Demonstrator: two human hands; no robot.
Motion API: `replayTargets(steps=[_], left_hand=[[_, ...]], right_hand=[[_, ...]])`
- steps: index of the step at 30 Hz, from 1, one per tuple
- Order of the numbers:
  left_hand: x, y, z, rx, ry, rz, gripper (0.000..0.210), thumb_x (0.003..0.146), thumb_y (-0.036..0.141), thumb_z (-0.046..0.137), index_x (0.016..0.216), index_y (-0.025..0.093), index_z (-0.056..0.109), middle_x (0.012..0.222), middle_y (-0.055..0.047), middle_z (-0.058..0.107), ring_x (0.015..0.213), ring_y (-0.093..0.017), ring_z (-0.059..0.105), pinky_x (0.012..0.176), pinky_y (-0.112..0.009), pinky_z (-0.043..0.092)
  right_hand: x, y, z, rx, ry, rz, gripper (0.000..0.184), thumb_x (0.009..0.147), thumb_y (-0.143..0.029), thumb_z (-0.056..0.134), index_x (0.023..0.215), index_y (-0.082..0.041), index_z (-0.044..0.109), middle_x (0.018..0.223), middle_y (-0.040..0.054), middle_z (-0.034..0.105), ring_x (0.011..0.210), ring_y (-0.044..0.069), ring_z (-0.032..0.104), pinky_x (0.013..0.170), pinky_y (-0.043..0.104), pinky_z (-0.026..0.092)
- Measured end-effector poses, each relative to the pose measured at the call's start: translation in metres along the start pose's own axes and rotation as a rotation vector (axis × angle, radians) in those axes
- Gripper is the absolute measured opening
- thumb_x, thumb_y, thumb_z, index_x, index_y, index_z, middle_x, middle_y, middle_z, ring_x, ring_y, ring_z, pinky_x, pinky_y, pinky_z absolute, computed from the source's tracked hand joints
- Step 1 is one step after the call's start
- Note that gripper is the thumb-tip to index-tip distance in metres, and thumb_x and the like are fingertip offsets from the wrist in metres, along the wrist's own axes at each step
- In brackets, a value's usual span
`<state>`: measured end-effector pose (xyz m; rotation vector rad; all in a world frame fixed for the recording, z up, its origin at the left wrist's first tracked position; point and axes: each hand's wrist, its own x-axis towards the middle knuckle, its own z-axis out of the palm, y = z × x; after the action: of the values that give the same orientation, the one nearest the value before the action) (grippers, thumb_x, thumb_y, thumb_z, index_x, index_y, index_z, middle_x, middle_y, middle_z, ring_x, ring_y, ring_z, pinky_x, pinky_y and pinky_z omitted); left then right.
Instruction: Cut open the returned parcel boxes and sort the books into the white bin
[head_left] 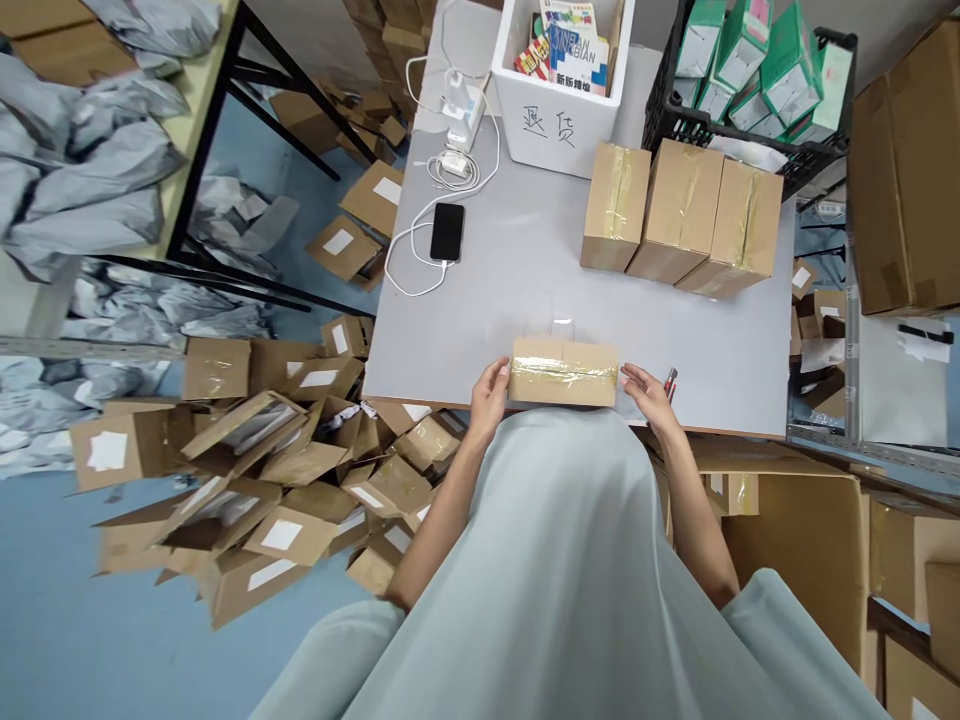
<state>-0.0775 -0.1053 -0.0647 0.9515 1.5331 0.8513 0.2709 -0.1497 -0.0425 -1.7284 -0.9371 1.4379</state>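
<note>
A small taped cardboard box (564,385) lies at the front edge of the grey table, right against my clothing. My left hand (490,398) is at its left end, fingers curled against the side. At the opposite end, my right hand (649,396) has its fingers stretched out and apart, close to the box with a narrow gap. Shiny clear tape runs along the box's top. Just beyond my right hand lies a red and dark pen-like tool (670,382), partly hidden by the fingers.
Three taped cartons (679,215) stand at the table's back right, before a black crate (750,130) of green-and-white boxes. A white bin (559,130) holds books. A phone (448,232) is on a charging cable. Opened cartons (285,530) cover the floor at left; grey parcels (90,150) fill a shelf.
</note>
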Motion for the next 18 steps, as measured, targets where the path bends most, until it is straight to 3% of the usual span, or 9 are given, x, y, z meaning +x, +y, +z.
replayTargets(steps=[5,10,13,18], left_hand=[[-0.001,-0.009,-0.002,0.04,-0.01,-0.053,0.052,0.106,0.054,0.058,0.143,0.02,0.072,0.159,-0.014,0.068,0.154,-0.033,0.058,0.132,-0.047,0.044],[-0.008,-0.009,-0.001,0.065,-0.074,-0.097,0.055,0.106,0.059,0.058,0.139,0.018,0.074,0.153,-0.015,0.072,0.148,-0.035,0.063,0.129,-0.049,0.046],[-0.01,-0.002,0.0,0.053,-0.103,-0.092,0.06,0.105,0.064,0.06,0.144,0.02,0.071,0.157,-0.014,0.07,0.148,-0.035,0.063,0.125,-0.046,0.05],[-0.001,0.015,-0.005,0.039,-0.064,-0.009,0.06,0.103,0.059,0.067,0.146,0.019,0.071,0.157,-0.015,0.07,0.152,-0.035,0.06,0.126,-0.048,0.05]], right_hand=[[-0.002,0.008,0.002,0.023,-0.07,0.067,0.086,0.077,-0.067,0.091,0.147,-0.021,0.072,0.157,0.0192,0.07,0.15,0.038,0.064,0.13,0.057,0.048],[-0.004,0.008,0.011,-0.017,-0.213,0.0,0.093,0.068,-0.05,0.1,0.152,-0.023,0.069,0.155,0.015,0.071,0.14,0.037,0.07,0.122,0.056,0.056],[-0.005,0.004,0.016,-0.078,-0.117,-0.057,0.093,0.072,-0.052,0.097,0.155,-0.023,0.068,0.15,0.014,0.074,0.128,0.035,0.075,0.117,0.055,0.059],[0.003,-0.008,0.017,-0.239,0.095,-0.169,0.068,0.091,-0.064,0.079,0.145,-0.022,0.076,0.141,0.0155,0.078,0.106,0.032,0.08,0.106,0.049,0.064]])
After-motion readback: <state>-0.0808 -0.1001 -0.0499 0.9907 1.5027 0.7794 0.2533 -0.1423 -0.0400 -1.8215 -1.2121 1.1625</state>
